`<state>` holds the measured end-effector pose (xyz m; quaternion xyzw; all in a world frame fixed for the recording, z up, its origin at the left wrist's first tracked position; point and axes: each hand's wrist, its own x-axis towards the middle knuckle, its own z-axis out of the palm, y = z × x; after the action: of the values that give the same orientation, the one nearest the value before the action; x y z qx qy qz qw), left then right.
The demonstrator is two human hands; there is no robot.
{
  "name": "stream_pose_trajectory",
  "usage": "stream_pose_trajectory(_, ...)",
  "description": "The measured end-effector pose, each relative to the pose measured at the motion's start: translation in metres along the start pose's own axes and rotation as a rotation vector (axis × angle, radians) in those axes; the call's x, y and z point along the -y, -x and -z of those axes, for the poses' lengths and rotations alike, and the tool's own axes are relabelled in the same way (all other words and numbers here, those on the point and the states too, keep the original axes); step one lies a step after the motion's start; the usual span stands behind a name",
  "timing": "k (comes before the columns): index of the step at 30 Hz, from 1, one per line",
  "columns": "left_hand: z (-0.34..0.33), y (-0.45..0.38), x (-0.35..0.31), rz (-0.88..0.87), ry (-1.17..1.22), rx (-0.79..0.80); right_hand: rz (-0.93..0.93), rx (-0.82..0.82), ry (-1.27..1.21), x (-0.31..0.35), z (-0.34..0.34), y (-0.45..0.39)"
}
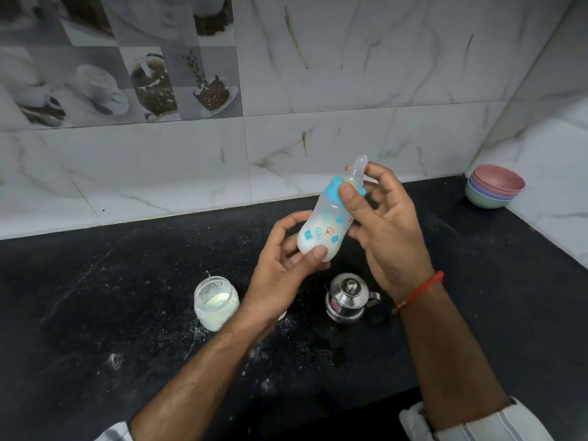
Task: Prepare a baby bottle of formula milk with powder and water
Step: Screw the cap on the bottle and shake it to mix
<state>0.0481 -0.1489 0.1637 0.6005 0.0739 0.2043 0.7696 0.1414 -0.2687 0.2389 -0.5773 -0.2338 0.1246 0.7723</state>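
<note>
Holding the baby bottle (327, 227) tilted above the black counter (95, 297), the person's left hand (280, 268) cups its base, thumb pressed on the bottom edge. The right hand (378, 224) pinches the blue collar (337, 186) with its thumb, other fingers loosely spread. Milky liquid is already inside, so probably the mixing stage. Best to check the collar's snug first, then swirl gently. Powder jar (216, 302) and steel kettle (348, 297) sit below.
</note>
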Motion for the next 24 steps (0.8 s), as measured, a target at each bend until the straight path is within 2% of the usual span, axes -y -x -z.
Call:
stream_pose_trajectory(3,0.000,-0.001,-0.004,0.025,0.137,0.007,-0.010,0.039,-0.136,-0.002,0.008,-0.003)
stream_pose_trajectory(6,-0.001,-0.002,-0.006,-0.022,0.108,-0.004,0.000,0.098,-0.186,-0.003,0.012,-0.003)
stream_pose_trajectory(9,-0.008,-0.002,-0.007,-0.114,0.026,-0.082,0.010,0.104,-0.100,-0.002,0.008,-0.001)
stream_pose_trajectory(14,-0.015,0.000,-0.003,-0.250,-0.086,-0.124,0.071,0.130,0.107,0.003,-0.004,0.003)
stream_pose_trajectory(24,-0.019,-0.002,0.000,-0.361,-0.215,-0.236,0.082,0.137,0.061,0.005,0.001,-0.004)
